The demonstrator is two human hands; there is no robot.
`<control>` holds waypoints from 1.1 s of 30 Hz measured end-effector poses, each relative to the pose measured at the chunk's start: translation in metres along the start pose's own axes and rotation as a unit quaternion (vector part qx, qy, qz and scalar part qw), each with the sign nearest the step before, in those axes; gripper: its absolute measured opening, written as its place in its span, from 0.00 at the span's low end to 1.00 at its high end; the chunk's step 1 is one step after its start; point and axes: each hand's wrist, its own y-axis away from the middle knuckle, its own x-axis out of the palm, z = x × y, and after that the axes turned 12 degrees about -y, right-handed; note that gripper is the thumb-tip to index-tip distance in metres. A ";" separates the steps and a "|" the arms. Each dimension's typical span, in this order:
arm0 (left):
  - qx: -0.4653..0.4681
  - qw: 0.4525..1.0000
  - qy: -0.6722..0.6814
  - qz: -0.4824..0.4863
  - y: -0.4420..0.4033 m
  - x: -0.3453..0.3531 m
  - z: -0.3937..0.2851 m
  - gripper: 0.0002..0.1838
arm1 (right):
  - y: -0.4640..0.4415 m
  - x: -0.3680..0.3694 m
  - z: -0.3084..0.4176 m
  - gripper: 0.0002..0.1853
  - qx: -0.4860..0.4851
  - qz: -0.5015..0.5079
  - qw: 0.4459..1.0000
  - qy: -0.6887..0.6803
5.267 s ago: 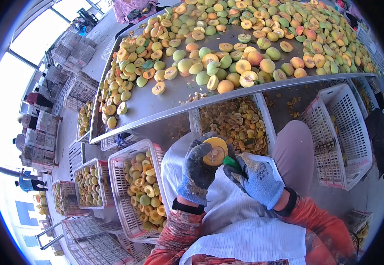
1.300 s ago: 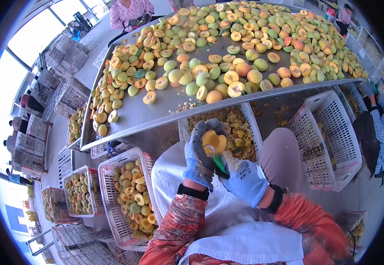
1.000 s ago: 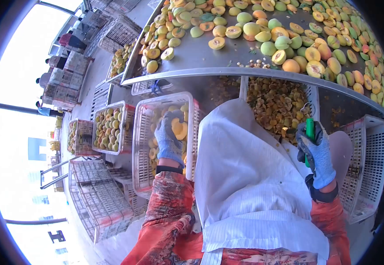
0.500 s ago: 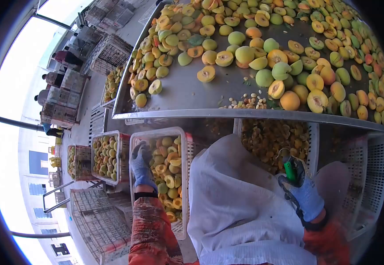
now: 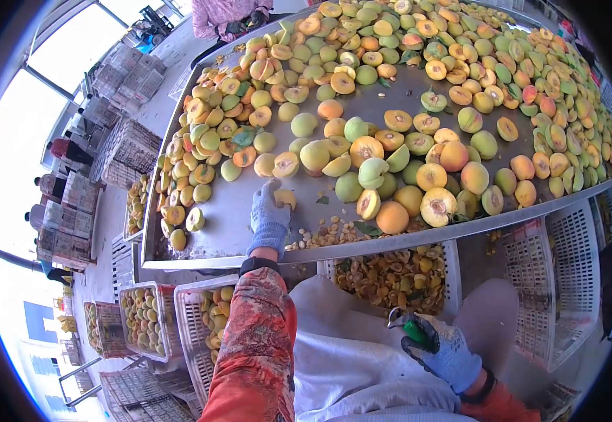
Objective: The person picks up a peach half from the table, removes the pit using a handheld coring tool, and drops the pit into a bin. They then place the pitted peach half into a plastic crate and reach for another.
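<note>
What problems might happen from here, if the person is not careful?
The orange fruit lies close to the front rim; a bump might roll it off, perhaps into the scrap crate below. The green-handled tool in the right hand has an exposed metal loop, which might snag the pale cloth over the lap.

- Left grip (image 5: 271,219): light-blue knitted work glove (image 5: 271,228), greyer about the fingers (image 5: 270,188).
- Right grip (image 5: 443,349): matching glove (image 5: 458,363), blackish over the fingers, soiled grey behind them.
- Directly behind each grip: black wristband (image 5: 259,265).
- Farther behind the left grip: loose red-orange sleeve (image 5: 253,337), mottled grey and white.
- Between both grips: pale creased apron (image 5: 348,359).
- Beyond the right grip: mauve trouser knee (image 5: 490,316).
</note>
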 end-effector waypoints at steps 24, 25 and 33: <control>-0.041 0.751 0.611 0.248 0.276 -0.153 -0.132 0.19 | 0.053 0.010 0.064 0.18 -0.186 -0.022 0.975 0.117; -0.041 0.752 0.610 0.247 0.279 -0.148 -0.132 0.19 | 0.055 0.010 0.063 0.19 -0.179 -0.025 0.975 0.128; 0.086 0.926 0.364 0.050 0.294 -0.155 -0.142 0.19 | 0.068 0.016 0.051 0.19 -0.176 -0.028 0.980 0.094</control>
